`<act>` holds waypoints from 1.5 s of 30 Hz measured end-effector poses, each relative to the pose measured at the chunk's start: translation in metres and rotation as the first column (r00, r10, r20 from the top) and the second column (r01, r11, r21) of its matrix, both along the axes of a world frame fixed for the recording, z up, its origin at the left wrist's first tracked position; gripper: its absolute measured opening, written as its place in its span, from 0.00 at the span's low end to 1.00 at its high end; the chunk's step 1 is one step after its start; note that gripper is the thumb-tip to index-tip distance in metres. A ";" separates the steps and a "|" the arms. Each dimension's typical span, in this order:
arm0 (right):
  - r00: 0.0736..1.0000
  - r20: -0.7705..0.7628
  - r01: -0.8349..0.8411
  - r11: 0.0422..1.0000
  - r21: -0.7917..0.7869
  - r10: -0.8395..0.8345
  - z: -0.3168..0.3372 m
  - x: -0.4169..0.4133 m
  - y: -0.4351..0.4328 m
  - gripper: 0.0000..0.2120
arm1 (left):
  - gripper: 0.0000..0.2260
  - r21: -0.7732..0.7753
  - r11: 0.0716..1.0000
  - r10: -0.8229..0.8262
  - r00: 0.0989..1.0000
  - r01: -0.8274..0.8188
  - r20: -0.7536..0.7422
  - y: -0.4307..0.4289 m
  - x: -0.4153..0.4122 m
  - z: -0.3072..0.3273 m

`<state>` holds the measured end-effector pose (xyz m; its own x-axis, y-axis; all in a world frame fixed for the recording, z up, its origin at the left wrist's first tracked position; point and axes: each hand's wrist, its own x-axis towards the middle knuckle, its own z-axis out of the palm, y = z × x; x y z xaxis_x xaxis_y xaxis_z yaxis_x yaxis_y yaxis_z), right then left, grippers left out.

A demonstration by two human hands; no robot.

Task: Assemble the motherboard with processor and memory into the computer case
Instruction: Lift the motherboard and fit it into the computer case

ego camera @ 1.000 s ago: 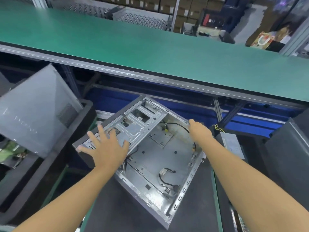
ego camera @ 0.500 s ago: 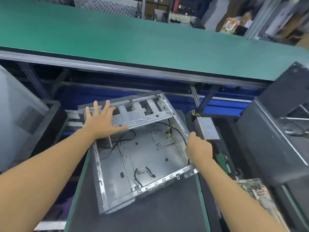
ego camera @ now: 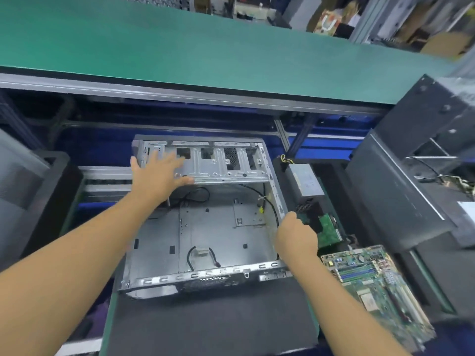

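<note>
An open bare-metal computer case (ego camera: 218,227) lies flat on a dark mat, its drive cage at the far side and loose black cables inside. My left hand (ego camera: 159,173) rests with spread fingers on the left end of the drive cage. My right hand (ego camera: 295,235) grips the case's right wall, fingers curled over its edge. A green motherboard (ego camera: 372,283) lies to the right of the case, near my right forearm. No processor or memory sticks can be made out separately.
A grey power supply (ego camera: 305,183) with yellow wires and a smaller green board (ego camera: 329,229) sit right of the case. Dark case panels (ego camera: 411,191) stand at the right, a grey panel (ego camera: 18,181) at the left. A green conveyor belt (ego camera: 205,52) runs behind.
The case has turned clockwise from a diagonal lie to square with the mat's edge. Both hands stayed on it, the right one sliding along the right wall. The view swung right, revealing the motherboard.
</note>
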<state>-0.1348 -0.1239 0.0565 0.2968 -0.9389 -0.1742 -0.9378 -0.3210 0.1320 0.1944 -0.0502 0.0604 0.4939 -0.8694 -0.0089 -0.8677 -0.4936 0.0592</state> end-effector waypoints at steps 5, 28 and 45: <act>0.996 0.076 0.040 0.999 0.032 -0.042 0.005 0.001 0.001 0.09 | 0.31 0.075 0.997 -0.012 0.992 0.003 0.123 0.019 -0.018 -0.019; 0.805 0.584 -0.003 0.983 0.185 -0.107 0.012 -0.009 -0.018 0.24 | 0.19 -0.483 0.775 -0.460 0.888 0.407 0.009 0.015 -0.102 0.009; 0.839 0.542 -0.151 0.937 0.316 -0.048 0.034 -0.285 -0.040 0.17 | 0.07 -0.299 0.714 -0.675 0.511 0.633 -0.532 -0.071 -0.395 0.021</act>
